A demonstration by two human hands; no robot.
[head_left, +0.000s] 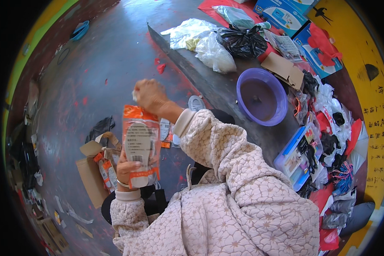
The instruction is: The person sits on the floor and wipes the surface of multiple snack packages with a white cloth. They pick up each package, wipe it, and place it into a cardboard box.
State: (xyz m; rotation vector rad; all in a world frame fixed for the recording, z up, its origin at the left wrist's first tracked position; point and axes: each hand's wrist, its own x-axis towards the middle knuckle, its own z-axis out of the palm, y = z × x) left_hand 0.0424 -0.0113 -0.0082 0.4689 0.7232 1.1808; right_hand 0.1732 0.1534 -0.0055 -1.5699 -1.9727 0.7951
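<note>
My left hand (126, 167) is closed on the lower left edge of an orange and clear insole packet (139, 147), held upright. A pale sole-shaped panel with dark print shows on the packet. Just above its top edge, my right hand (151, 96) is closed in a fist. A bit of white shows at its fingers, too small to name. Behind the packet lie more orange and clear packets (164, 132), partly covered. An open cardboard box (91, 179) stands left of my left hand, with similar packets (105, 170) in it.
A purple basin (262, 118) of murky water stands to the right. Beyond it are plastic bags (215, 53) and blue boxes (281, 19). Bags and a clear bin (292, 164) crowd the right side. A dark bag (100, 129) lies behind the cardboard box.
</note>
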